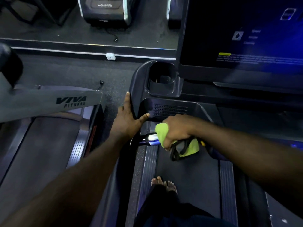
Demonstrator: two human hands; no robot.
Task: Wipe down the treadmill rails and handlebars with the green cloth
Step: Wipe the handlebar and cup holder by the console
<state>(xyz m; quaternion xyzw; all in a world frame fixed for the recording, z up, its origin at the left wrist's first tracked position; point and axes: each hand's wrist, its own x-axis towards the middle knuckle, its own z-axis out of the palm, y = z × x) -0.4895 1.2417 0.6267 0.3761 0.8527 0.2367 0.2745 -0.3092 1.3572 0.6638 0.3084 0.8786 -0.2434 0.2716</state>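
Two hands: both at the console (193, 110) end, near each other, not touching.
Right hand (176, 131): fingers curled round the green cloth (161, 130), clamping it onto the handlebar (151, 138).
Green cloth: bunched over the bar. One end pokes out left of the fist, the rest hangs below it.
Handlebar: chrome section bare just left of the cloth.
Cord (174, 152): black loop hanging from under the fist, across the cloth.
Left hand (127, 118): fingers straight, flat on the console's left edge, thumb spread toward the vent grille (170, 110).
Cup holder (161, 79): console's far left corner, dark screen (246, 38) right of it.
Belt (193, 177): bare feet (164, 184) near its left edge.
Neighbour treadmill (49, 102): left side, marked VIVA FITNESS.
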